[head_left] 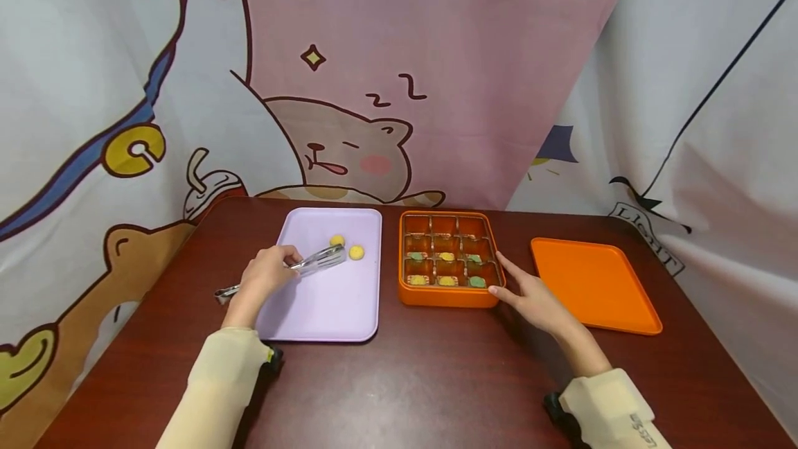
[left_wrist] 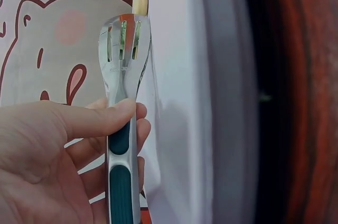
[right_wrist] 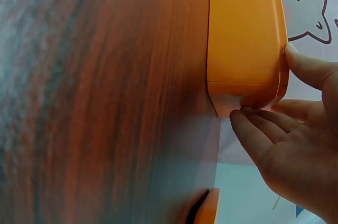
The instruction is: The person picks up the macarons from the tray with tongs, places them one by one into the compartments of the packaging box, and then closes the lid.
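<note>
My left hand [head_left: 269,274] grips metal tongs [head_left: 312,262] by their dark-green handle [left_wrist: 120,176], thumb across the top. The slotted tong tips [left_wrist: 122,44] hover over the lilac tray [head_left: 324,310], close to two round yellow pieces [head_left: 356,252]; one of them [left_wrist: 140,1] shows just past the tips. My right hand [head_left: 530,293] rests against the near right corner of the orange compartment box [head_left: 445,294], fingers straight along its side [right_wrist: 245,34]. Several compartments hold yellow and green pieces [head_left: 446,280].
An orange lid [head_left: 592,283] lies flat to the right of the box. The dark wooden table [head_left: 424,380] is hemmed in by cartoon-printed cloth [head_left: 349,89] at the back and on both sides.
</note>
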Tool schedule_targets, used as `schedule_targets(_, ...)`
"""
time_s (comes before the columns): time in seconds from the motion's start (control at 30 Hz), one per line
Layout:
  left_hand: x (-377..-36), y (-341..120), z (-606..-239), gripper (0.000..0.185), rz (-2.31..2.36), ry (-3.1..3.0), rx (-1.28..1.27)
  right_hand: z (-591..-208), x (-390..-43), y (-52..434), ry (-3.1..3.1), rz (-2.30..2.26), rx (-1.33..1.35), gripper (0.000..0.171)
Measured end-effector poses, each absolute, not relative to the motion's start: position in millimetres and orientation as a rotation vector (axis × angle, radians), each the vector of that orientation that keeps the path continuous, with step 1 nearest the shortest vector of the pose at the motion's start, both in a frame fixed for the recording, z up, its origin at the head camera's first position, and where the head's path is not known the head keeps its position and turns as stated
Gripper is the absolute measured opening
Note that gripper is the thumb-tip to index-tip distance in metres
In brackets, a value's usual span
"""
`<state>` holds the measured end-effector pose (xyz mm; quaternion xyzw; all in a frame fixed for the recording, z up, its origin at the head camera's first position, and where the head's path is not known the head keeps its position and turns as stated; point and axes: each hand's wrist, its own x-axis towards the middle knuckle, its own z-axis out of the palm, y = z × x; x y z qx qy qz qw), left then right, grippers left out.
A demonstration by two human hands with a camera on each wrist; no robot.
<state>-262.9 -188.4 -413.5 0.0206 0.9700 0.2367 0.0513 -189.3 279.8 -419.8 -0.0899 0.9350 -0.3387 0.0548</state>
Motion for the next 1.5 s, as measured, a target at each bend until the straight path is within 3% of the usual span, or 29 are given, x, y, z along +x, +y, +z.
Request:
schedule_targets(0.63, -268.4, -168.7, -404.4, 0.018, 0.836, 3.003, 0.198, -423.5, -189.6, 280.1, 2.816, -1.038, -0.260, 0.077)
schedule_targets(1.5, -281.9, -86.4, -382.3, 0.020, 1.014, 3.022, 0.319, -420.8, -189.9, 280.5, 2.829, -1.042, -0.256, 0.076)
